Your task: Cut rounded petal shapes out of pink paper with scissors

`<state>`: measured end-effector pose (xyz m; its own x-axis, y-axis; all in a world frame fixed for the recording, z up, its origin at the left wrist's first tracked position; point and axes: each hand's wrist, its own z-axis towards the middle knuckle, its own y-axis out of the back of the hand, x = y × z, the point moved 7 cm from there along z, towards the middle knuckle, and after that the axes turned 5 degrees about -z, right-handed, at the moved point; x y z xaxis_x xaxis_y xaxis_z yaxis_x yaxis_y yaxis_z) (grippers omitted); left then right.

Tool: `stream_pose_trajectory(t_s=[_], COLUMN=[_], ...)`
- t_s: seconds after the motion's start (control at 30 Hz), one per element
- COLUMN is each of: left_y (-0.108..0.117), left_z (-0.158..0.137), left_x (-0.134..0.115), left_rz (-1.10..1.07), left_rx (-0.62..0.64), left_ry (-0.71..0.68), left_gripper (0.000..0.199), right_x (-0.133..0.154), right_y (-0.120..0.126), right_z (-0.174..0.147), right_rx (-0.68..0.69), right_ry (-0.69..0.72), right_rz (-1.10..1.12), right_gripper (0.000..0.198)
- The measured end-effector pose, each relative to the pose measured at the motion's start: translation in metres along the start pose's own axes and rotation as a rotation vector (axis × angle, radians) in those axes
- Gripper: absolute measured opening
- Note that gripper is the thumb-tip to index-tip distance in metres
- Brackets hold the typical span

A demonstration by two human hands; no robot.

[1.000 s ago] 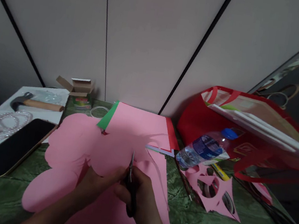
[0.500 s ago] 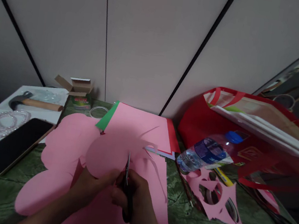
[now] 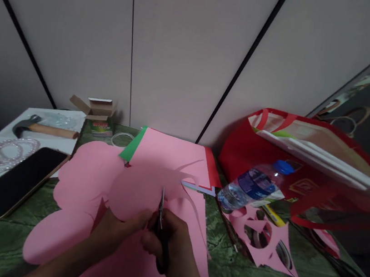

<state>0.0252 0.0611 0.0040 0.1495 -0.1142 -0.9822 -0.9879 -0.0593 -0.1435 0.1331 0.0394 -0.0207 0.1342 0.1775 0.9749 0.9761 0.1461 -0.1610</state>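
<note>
My left hand [image 3: 120, 230] pinches the near edge of a piece of pink paper [image 3: 136, 193], rounded on its left side. In my right hand [image 3: 171, 237] is a pair of black-handled scissors [image 3: 160, 215], fingers closed round the handles. Its blades point away from me and lie at the right part of the pink paper, where thin cut strips curl off. Under both hands spreads a larger pink sheet [image 3: 192, 231]. Left of them lie pink paper circles [image 3: 61, 231], several overlapping in a cluster.
A phone [image 3: 15, 183], a hammer [image 3: 45, 129] and a string of beads [image 3: 0, 154] lie at left. Behind are an opened small box [image 3: 101, 122] and stacked coloured paper [image 3: 172, 155]. At right are a water bottle [image 3: 254, 185], a red bag [image 3: 238, 150] and pink paper scraps [image 3: 269, 246].
The view has shifted slightly. Both hands keep their hold on the paper and the scissors, and the strips at the paper's right side have changed shape a little.
</note>
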Motion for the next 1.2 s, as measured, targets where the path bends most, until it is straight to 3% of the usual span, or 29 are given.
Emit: stream_pose_trajectory(t_s=[0.3,0.5,0.77,0.97,1.07,1.2], left_y=[-0.005,0.002,0.0,0.008,0.007,0.01], left_z=[0.002,0.003,0.006,0.011,0.012,0.006], left_x=[-0.011,-0.012,-0.012,-0.01,-0.008,-0.012], left_rz=[-0.027,0.038,0.049,0.096,0.101,0.119], left_rx=[0.151,0.109,0.177,0.131,0.141,-0.011], left_ry=[-0.059,-0.074,-0.077,-0.03,-0.038,0.002], left_gripper=[0.009,0.011,0.008,0.004,0.012,0.017], right_x=[-0.005,-0.001,-0.003,0.003,0.003,0.001], right_y=[0.001,-0.002,0.0,0.0,-0.001,-0.007], right_z=[0.001,0.002,0.002,0.001,0.001,-0.001], right_rx=[-0.032,-0.056,-0.048,-0.061,-0.055,-0.022], right_ry=[0.064,0.055,0.025,-0.013,-0.031,-0.048], right_rz=[0.01,0.007,0.002,-0.025,-0.03,-0.031], right_gripper=[0.027,0.027,0.028,0.03,0.031,0.031])
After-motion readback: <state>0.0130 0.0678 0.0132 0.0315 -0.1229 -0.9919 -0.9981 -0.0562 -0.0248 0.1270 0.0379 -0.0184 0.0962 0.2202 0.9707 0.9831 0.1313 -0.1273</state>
